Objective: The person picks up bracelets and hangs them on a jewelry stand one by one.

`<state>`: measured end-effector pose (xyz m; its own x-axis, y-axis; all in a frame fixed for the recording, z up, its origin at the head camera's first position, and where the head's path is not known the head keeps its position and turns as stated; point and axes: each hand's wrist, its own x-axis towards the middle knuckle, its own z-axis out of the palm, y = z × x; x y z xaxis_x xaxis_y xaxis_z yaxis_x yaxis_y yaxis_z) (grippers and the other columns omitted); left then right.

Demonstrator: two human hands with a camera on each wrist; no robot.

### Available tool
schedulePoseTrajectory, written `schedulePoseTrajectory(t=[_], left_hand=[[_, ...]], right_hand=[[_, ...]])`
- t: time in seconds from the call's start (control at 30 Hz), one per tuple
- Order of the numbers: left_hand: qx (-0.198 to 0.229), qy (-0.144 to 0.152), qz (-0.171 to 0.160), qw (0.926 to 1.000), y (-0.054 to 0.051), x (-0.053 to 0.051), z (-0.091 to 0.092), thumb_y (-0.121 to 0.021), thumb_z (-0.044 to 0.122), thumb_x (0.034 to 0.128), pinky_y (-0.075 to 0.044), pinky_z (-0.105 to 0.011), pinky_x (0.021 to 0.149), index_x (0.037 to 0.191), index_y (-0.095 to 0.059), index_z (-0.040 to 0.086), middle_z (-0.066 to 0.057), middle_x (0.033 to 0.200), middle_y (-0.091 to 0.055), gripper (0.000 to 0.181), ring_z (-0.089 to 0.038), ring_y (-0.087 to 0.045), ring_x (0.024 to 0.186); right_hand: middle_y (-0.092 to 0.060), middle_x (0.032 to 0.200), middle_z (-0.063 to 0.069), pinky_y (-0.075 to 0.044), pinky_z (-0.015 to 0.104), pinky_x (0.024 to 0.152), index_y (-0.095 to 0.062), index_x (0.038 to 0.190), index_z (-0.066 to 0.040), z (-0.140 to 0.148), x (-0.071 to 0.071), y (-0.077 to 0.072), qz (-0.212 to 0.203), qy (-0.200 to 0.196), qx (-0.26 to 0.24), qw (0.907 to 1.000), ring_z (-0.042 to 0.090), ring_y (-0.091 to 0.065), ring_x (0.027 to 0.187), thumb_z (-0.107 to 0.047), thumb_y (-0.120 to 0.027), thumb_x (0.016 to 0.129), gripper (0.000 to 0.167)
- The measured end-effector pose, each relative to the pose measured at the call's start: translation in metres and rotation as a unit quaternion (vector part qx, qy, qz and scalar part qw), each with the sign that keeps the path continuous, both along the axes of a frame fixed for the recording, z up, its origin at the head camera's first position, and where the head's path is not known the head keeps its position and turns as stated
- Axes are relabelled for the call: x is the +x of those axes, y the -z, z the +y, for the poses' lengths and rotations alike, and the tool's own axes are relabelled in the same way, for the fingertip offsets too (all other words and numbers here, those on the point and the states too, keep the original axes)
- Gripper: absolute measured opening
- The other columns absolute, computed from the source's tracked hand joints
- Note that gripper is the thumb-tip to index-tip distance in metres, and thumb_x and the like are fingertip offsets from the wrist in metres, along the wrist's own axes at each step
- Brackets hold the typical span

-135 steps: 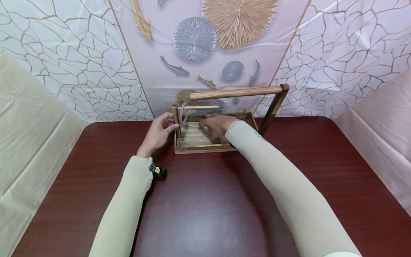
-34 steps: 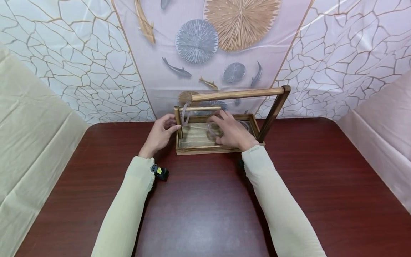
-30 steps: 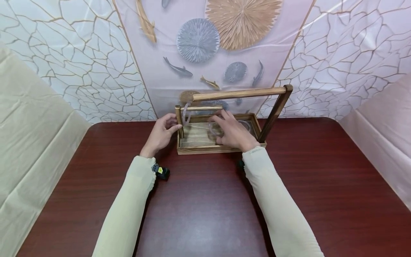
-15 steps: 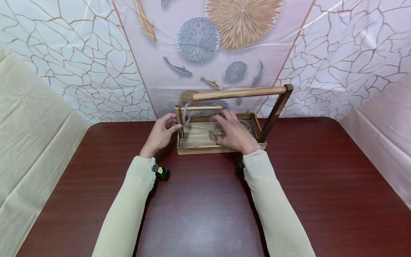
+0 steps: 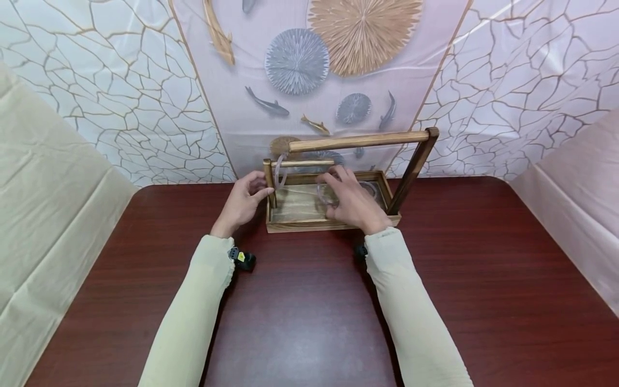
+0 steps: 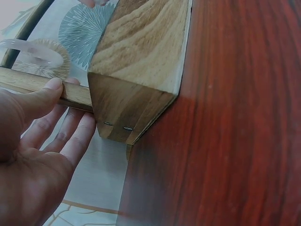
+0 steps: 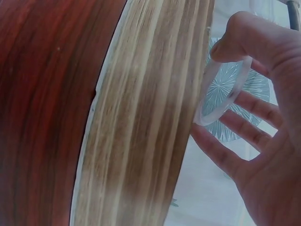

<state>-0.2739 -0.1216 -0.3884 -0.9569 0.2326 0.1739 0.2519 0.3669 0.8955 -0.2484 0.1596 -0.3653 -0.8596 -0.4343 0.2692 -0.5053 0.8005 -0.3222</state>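
A wooden bangle stand (image 5: 295, 226) with a tray base stands at the table's far side. My left hand (image 5: 243, 203) pinches its short upright post (image 5: 269, 183) between thumb and fingers, also seen with the post (image 6: 21, 81) in the left wrist view. On the low bar hangs a translucent pale bangle (image 5: 278, 176). Above the tray, my right hand (image 5: 349, 200) holds another translucent bangle (image 5: 320, 194); in the right wrist view, thumb and fingers surround that bangle (image 7: 241, 77). A further bangle (image 5: 371, 187) lies in the tray's right end, partly hidden by the right hand.
A longer bar (image 5: 358, 142) runs above the tray from a tall slanted post (image 5: 413, 172) at the right. Behind the stand hangs a patterned cloth (image 5: 300, 113). The dark red table (image 5: 300, 317) spreads in front.
Since the oldest frame, my right forearm has swung lower and the hand has turned, bringing the bangle at the tray's right end into view. Over the last second the hands have hardly moved.
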Motion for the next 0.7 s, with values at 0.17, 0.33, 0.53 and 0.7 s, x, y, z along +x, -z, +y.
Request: schedulePoseTrajectory(t=[0.17,0.33,0.53,0.7], left_hand=[[-0.011,-0.001,0.001,0.9999,-0.0001,0.0005,0.0001,-0.063,0.012,0.1009,-0.049,-0.041,0.096,0.129,-0.059,0.002,-0.019,0.124,-0.069,0.03,-0.032,-0.063,0.117],[-0.007,0.001,-0.002,1.0,0.0009,0.0009,-0.0008,-0.064,0.012,0.1006,-0.049,-0.041,0.094,0.127,-0.06,0.003,-0.019,0.122,-0.069,0.028,-0.032,-0.064,0.115],[-0.01,0.001,0.0,0.9999,-0.0001,-0.0001,-0.0001,-0.064,0.013,0.1009,-0.048,-0.04,0.095,0.128,-0.059,0.001,-0.02,0.122,-0.069,0.03,-0.032,-0.063,0.115],[-0.004,0.002,0.003,1.0,0.0012,-0.0016,0.0004,-0.064,0.012,0.1004,-0.049,-0.039,0.094,0.124,-0.06,0.002,-0.019,0.12,-0.07,0.026,-0.031,-0.064,0.113]], right_hand=[[-0.047,0.138,0.007,-0.05,0.041,0.083,-0.057,0.137,-0.022,0.0003,0.0037,-0.0015,-0.007,-0.002,-0.005,1.0,0.026,-0.042,0.124,-0.003,-0.07,0.076,0.065],[-0.046,0.14,0.007,-0.049,0.041,0.082,-0.057,0.137,-0.021,0.0006,0.0072,-0.0033,-0.007,-0.001,-0.012,0.9999,0.027,-0.042,0.125,-0.004,-0.069,0.077,0.063],[-0.046,0.141,0.007,-0.05,0.043,0.085,-0.057,0.136,-0.021,0.0026,0.0077,-0.0055,0.002,0.002,-0.013,0.9999,0.028,-0.042,0.128,-0.004,-0.069,0.079,0.061],[-0.046,0.142,0.006,-0.052,0.044,0.084,-0.056,0.137,-0.022,0.0037,0.0076,-0.0067,0.002,0.005,-0.015,0.9999,0.027,-0.042,0.127,-0.007,-0.069,0.079,0.061]])
